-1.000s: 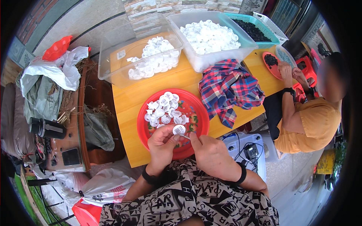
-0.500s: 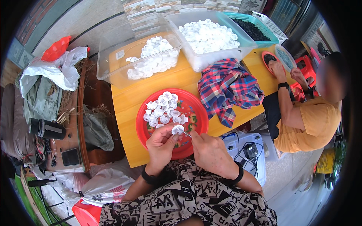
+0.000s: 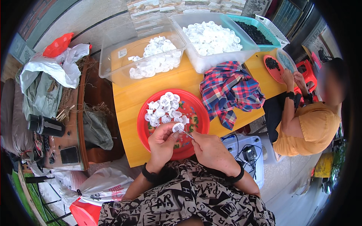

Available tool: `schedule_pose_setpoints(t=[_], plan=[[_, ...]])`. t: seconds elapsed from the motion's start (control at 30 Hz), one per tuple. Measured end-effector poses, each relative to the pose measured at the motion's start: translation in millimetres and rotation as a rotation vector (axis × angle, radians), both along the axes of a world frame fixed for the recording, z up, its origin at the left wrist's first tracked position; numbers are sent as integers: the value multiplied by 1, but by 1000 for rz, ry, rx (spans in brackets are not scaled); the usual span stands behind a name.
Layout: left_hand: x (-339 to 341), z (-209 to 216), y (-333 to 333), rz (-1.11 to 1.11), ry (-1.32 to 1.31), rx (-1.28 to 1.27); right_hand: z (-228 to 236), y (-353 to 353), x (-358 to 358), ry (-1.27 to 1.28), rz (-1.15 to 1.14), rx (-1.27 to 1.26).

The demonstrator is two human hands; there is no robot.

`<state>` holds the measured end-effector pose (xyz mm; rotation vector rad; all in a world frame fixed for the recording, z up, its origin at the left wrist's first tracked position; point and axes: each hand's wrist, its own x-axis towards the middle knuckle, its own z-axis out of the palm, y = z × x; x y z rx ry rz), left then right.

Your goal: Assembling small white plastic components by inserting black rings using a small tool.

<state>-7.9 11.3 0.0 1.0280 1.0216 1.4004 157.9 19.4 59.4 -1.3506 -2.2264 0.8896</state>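
Over the near part of a round red tray (image 3: pixel 204 126), my left hand (image 3: pixel 161 142) is closed, pinching a small round white plastic part (image 3: pixel 178 127) between thumb and fingers. My right hand (image 3: pixel 214 151) is wrapped round a thin metal tool (image 3: pixel 187 133), whose tip meets the edge of that part; its handle is hidden in the fist. Several like white plastic parts (image 3: pixel 164 102) lie heaped at the tray's left and far side, beyond my left hand.
Two clear bins (image 3: pixel 113 69) of white parts stand behind the tray, beside a teal basket (image 3: pixel 233 17) of black pieces. A plaid cloth (image 3: pixel 230 90) lies right of the tray. Further right, a co-worker (image 3: pixel 316 132) holds both hands near a red plate (image 3: pixel 272 71).
The white part has turned slightly in my left hand, the tool still at it. The co-worker's hand has drawn back from the red plate toward the other hand. My view has shifted slightly.
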Motion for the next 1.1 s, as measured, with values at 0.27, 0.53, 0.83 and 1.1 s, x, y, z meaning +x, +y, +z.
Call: schedule_pose_setpoints(t=[0.27, 0.53, 0.83, 1.1], plan=[[-5, -1, -3, -4, -79, 25, 0, -6, 7, 245, -49, -66], [-6, 0, -7, -1, 1, 97, 12, -15, 1, -121, -21, 313], [-2, 0, -8, -1, 73, 192, 7, -14, -2, -248, 47, 504], [3, -1, -7, -17, 56, 150, 12, -13, -1, -365, 75, 549]])
